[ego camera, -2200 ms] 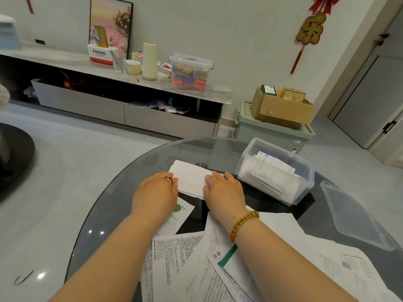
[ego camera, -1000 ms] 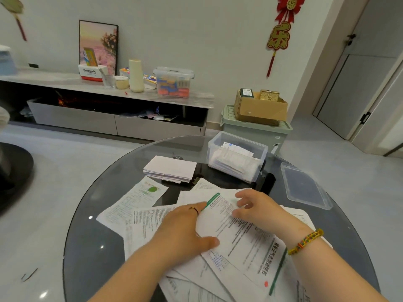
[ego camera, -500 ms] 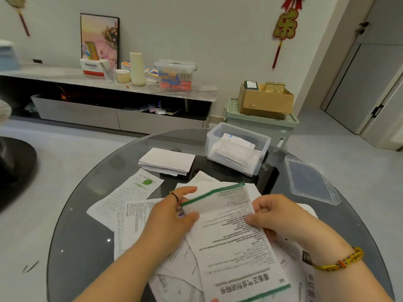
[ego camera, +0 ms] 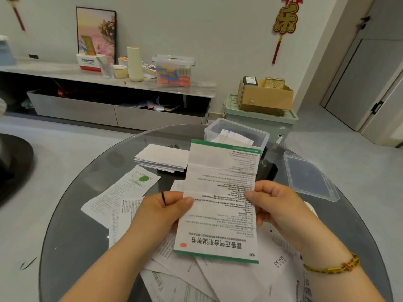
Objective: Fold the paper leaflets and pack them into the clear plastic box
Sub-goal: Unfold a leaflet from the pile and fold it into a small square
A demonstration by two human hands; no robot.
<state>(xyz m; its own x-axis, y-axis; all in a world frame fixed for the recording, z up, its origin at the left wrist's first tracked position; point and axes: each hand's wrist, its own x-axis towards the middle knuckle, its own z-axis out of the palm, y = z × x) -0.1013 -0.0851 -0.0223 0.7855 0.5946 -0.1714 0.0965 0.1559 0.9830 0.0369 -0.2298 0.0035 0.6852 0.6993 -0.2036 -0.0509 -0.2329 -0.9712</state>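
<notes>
Head view: the leaflet (ego camera: 222, 192) is held up off the table (ego camera: 72, 236) in portrait, print upside down to the person. It is gripped at mid-height on both long edges. The left hand (ego camera: 161, 212) pinches the left edge, thumb on the printed face and fingers curled behind. The right hand (ego camera: 277, 205) pinches the right edge the same way. The sheet looks thin, light and limp, with old cross-creases showing, so it should fold readily along those lines. It will likely flop or skew if held by one corner only. A grip at the edges near a crease, then pressing flat on the table, seems the sound way. Just beyond it, partly hidden by its top, stands the box (ego camera: 210, 132), open, with some papers already inside. A folded stack (ego camera: 161, 158) lies to the box's left. The lid (ego camera: 309, 177) lies on the table to the right, apart from the box. Loose sheets (ego camera: 130, 188) are spread under and around both hands, overlapping. They leave little bare glass for pressing a fold, and the top ones may slide. Nothing blocks the box's mouth as far as can be seen.
</notes>
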